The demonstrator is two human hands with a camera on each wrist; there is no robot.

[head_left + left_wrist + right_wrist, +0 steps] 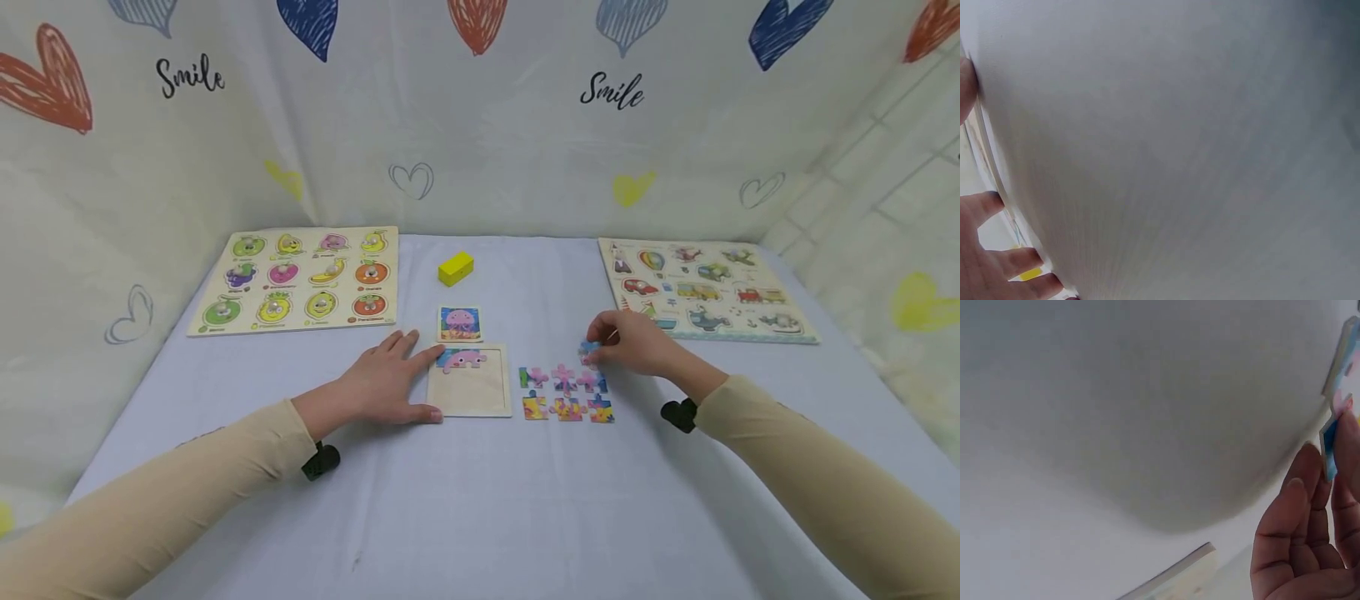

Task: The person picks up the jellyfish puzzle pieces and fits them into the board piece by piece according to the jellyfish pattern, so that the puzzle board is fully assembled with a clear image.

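My left hand (pixel 382 379) lies with spread fingers at the left edge of a shallow wooden puzzle tray (pixel 468 402). Joined jigsaw pieces (pixel 461 360) with a pink, smiling face fill part of the tray's upper left. Between thumb and fingers, my right hand (pixel 636 343) pinches a blue and pink jigsaw piece (pixel 1329 445), at the top right of the loose pieces. Two rows of loose jigsaw pieces (pixel 567 408) lie right of the tray. In the left wrist view, fingertips of the left hand (pixel 979 250) touch the tray's edge.
Behind the tray lies a small picture card (pixel 460 323) with a pink sea creature. Farther back sits a yellow block (pixel 456 268). A fruit puzzle board (pixel 300 287) is at the back left, a vehicle puzzle board (pixel 705 287) at the back right. A printed cloth hangs behind.
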